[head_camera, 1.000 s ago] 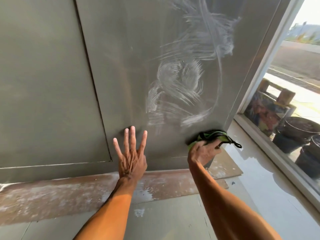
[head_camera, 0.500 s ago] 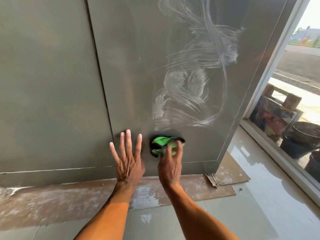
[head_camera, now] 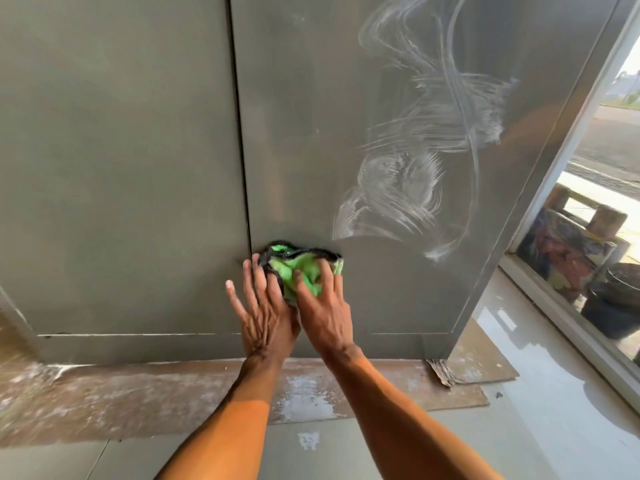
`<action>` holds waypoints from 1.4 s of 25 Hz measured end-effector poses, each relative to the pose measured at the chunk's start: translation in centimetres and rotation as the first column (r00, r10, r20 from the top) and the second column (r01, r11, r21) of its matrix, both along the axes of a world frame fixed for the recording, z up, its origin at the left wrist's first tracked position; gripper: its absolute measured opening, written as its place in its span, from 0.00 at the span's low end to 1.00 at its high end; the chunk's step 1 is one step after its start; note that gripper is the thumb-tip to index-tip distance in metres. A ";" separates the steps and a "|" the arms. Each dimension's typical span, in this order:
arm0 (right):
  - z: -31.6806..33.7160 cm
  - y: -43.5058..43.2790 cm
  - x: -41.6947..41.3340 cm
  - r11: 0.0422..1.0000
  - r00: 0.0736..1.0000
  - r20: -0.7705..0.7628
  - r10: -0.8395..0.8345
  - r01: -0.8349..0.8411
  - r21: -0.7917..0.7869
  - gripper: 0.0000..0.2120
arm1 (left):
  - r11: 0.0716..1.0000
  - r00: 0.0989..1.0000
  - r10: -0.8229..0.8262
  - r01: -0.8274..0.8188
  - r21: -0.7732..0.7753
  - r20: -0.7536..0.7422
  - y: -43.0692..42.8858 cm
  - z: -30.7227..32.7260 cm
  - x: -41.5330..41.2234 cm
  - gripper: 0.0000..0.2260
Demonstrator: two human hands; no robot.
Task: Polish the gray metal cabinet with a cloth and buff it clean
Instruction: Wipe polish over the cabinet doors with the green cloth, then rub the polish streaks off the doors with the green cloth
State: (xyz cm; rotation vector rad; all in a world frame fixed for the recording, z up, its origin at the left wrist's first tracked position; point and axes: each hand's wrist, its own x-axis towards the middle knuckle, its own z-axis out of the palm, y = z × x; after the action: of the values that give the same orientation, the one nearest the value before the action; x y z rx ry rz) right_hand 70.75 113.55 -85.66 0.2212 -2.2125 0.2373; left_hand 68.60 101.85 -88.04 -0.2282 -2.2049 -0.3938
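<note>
The gray metal cabinet [head_camera: 138, 150] fills the view, a dark vertical seam running between its two panels. White swirls of polish [head_camera: 426, 161] streak the right panel. A green cloth with black edging [head_camera: 300, 264] is bunched low on the right panel, just right of the seam. My right hand [head_camera: 322, 306] presses it against the metal with spread fingers. My left hand [head_camera: 261, 306] lies flat on the cabinet with straight fingers, right beside the cloth and touching my right hand.
A brown, dusty board [head_camera: 173, 393] lies under the cabinet on the pale tiled floor [head_camera: 554, 427]. At the right, a window frame [head_camera: 571, 341] with dark pots [head_camera: 620, 299] and a wooden rack [head_camera: 571, 244] behind the glass.
My right hand has swept the cloth leftwards along the cabinet's lower part, from its right edge to the seam, and now meets my left hand. The view has shifted left.
</note>
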 end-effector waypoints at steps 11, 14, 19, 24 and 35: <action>10.5 2.8 -1.0 0.805 0.961 -0.187 -0.202 0.055 -0.590 0.18 | 0.990 0.985 -0.126 0.117 -0.077 -0.121 1.7 5.7 -0.9 0.38; 12.3 4.0 -0.5 0.997 0.997 -0.073 -0.039 0.034 -0.072 0.23 | 0.989 0.980 -0.135 0.125 -0.080 -0.144 0.5 9.9 -2.2 0.35; 15.1 7.3 0.6 0.906 0.996 0.059 0.065 -0.084 0.415 0.21 | 0.954 0.964 -0.237 0.209 -0.216 -0.117 -2.0 11.8 -2.5 0.33; 11.9 3.8 2.2 0.987 0.979 0.140 -0.150 0.142 0.070 0.31 | 0.994 0.989 -0.112 0.113 -0.005 0.093 3.4 12.9 -0.9 0.33; 18.5 6.5 3.6 0.986 0.951 0.261 0.165 -0.164 -0.026 0.08 | 0.988 0.993 -0.072 0.058 0.144 0.093 4.3 15.9 2.2 0.33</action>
State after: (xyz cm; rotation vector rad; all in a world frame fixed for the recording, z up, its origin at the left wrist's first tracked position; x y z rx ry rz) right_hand 74.35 120.02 -67.18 0.3925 -2.4580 0.3812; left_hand 70.85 106.18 -72.11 -0.2084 -2.2581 -0.6072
